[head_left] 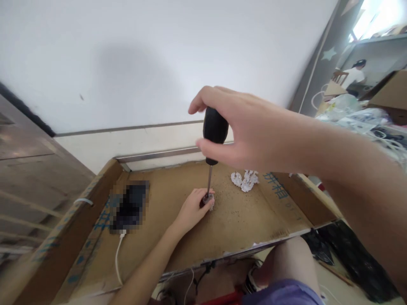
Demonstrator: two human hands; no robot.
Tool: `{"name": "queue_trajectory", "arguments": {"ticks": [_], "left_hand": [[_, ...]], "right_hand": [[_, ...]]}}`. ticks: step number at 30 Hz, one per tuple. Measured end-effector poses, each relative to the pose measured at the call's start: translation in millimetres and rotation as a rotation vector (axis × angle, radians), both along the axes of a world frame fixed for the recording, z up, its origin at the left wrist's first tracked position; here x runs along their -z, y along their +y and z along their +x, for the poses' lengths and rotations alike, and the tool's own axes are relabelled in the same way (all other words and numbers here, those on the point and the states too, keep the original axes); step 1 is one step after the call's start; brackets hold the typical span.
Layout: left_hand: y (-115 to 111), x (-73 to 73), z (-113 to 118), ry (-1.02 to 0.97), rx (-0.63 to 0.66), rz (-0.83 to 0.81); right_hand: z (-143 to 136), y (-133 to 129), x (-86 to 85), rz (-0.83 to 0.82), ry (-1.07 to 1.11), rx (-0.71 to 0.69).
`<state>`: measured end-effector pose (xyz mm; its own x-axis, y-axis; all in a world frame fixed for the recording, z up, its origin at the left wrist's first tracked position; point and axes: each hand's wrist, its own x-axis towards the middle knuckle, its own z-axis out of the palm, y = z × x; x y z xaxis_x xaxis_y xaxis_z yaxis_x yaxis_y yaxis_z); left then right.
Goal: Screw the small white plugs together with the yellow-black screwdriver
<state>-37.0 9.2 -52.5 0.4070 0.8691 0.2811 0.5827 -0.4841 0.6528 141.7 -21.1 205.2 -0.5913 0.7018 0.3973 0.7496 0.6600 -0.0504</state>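
In the head view, the right hand (pixel 248 127) comes in above the counter (pixel 168 182), its fingers (pixel 206 95) loosely curled, partly spread, around the black handle of a screwdriver (pixel 215 127), the thumb lying across the near side; the shaft drops, slightly tilted, from these fingers to meet the left hand (pixel 189 209), whose fingers are drawn together in a pinch around a small clear faceted piece (pixel 211 202), with the tip of the shaft at its top; just right of the left fingers, small dark specks (pixel 235 214) are scattered over the cardboard surface, and farther right and beyond them sits a cluster of similar clear pieces (pixel 246 182); well left of the left fingers lies a dark, pixelated device (pixel 130 207) with a white cable (pixel 117 258) running from its near end; far beyond the right fingers, to the right, a person (pixel 354 76) in a white top and dark cap is visible
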Motion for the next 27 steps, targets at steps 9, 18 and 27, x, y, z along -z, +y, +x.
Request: {"name": "queue_trajectory", "arguments": {"ticks": [9, 18, 27], "left_hand": [[-0.6, 1.7, -0.3, -0.019, -0.002, 0.003], [-0.6, -1.2, 0.1, -0.008, 0.000, -0.014], [0.1, 1.7, 4.0, 0.012, 0.001, -0.003]], "right_hand": [[-3.9, 2.6, 0.6, 0.148, -0.032, 0.143], [-4.5, -2.1, -2.1, 0.126, -0.049, 0.143], [0.5, -2.7, -1.8, 0.113, -0.038, 0.113]]}}
